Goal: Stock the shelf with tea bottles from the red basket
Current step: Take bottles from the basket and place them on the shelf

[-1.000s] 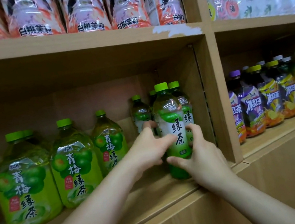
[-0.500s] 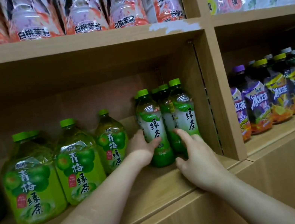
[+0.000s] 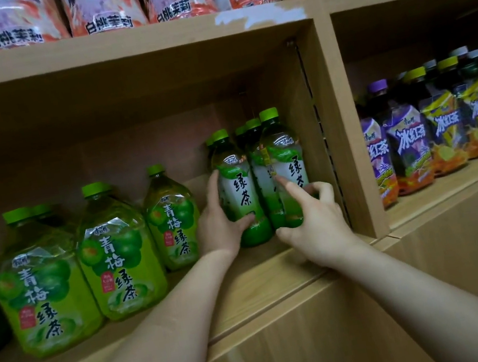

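Several slim green tea bottles with green caps stand upright at the right end of the wooden shelf (image 3: 257,273), against the side panel. My left hand (image 3: 218,226) wraps the lower body of the front left green tea bottle (image 3: 237,187). My right hand (image 3: 314,218) rests its fingers on the bottom of the right green tea bottle (image 3: 288,169), with the index finger stretched up across the label. The red basket is out of view.
Large green plum tea jugs (image 3: 116,253) fill the shelf to the left of my hands. Orange-pink bottles (image 3: 101,7) sit on the shelf above. Purple and yellow iced tea bottles (image 3: 411,150) stand in the right bay behind the upright divider (image 3: 347,130).
The bottle held in both hands at the shelf front has been pushed back and now stands among the others. My right hand moved to the rightmost bottle.
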Demonstrator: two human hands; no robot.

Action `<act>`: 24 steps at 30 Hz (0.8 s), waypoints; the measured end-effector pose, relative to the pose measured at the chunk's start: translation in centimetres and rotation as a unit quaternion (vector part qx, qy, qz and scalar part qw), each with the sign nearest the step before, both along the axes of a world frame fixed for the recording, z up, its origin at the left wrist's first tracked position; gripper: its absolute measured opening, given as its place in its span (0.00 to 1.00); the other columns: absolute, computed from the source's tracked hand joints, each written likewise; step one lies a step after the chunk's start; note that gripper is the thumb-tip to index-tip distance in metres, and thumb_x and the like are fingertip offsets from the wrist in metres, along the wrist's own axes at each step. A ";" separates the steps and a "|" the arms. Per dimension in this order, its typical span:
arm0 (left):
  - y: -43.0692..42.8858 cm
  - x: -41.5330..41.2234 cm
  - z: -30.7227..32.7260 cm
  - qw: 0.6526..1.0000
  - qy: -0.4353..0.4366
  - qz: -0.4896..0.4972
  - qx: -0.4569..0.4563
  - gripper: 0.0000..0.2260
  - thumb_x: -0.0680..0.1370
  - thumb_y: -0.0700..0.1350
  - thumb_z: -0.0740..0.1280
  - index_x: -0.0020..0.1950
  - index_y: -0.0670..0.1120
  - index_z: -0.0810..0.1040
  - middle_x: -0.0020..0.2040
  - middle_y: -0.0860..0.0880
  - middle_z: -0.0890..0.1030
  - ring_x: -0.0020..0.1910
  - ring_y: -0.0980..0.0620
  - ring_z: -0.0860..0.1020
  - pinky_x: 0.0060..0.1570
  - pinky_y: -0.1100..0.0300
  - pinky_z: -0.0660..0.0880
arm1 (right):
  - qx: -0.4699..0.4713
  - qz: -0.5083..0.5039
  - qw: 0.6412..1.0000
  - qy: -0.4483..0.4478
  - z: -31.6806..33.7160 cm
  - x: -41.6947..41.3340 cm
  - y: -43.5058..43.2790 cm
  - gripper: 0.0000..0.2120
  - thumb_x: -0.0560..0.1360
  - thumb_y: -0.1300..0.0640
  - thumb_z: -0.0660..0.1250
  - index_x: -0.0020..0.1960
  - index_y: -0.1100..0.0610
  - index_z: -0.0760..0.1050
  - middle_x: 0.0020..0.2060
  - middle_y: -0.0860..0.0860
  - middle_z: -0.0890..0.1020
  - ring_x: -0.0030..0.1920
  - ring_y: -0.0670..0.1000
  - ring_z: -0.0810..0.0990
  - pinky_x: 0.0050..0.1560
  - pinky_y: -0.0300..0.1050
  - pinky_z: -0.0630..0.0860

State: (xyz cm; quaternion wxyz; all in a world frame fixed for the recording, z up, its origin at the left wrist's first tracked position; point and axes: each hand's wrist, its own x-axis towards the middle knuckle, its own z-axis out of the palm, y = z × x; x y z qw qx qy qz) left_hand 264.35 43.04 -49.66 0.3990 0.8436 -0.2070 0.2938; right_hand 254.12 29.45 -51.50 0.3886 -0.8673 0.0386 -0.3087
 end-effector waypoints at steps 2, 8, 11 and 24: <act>0.6 0.1 -0.3 0.999 -0.019 -0.018 0.036 0.47 0.67 0.44 0.78 0.73 0.68 0.52 0.67 0.48 0.76 0.43 0.49 0.83 0.51 0.48 0.79 | 0.009 0.012 1.000 0.001 0.1 0.0 -0.7 0.38 0.72 0.56 0.70 0.74 0.35 0.55 0.65 0.53 0.58 0.66 0.59 0.65 0.69 0.50 0.64; 0.6 0.2 -0.3 0.996 -0.027 0.003 0.081 0.47 0.69 0.44 0.77 0.74 0.67 0.49 0.57 0.45 0.80 0.43 0.48 0.82 0.49 0.48 0.79 | -0.021 -0.006 1.000 0.012 0.0 0.4 -0.8 0.41 0.72 0.57 0.69 0.74 0.33 0.50 0.64 0.52 0.59 0.63 0.59 0.67 0.68 0.53 0.67; 0.1 -0.1 -0.1 0.996 -0.021 0.023 0.084 0.47 0.70 0.43 0.76 0.75 0.65 0.48 0.58 0.44 0.80 0.48 0.44 0.82 0.51 0.48 0.79 | -0.014 0.000 1.000 0.016 -0.1 0.3 -0.8 0.42 0.72 0.57 0.69 0.74 0.33 0.49 0.66 0.52 0.57 0.64 0.58 0.68 0.67 0.55 0.69; 0.1 -0.2 0.0 0.998 -0.027 0.011 0.056 0.44 0.70 0.42 0.76 0.74 0.64 0.51 0.62 0.44 0.77 0.51 0.42 0.80 0.50 0.49 0.78 | 0.066 0.045 0.997 0.011 0.7 -0.7 -0.9 0.32 0.74 0.61 0.67 0.71 0.39 0.61 0.61 0.56 0.66 0.43 0.49 0.76 0.50 0.50 0.80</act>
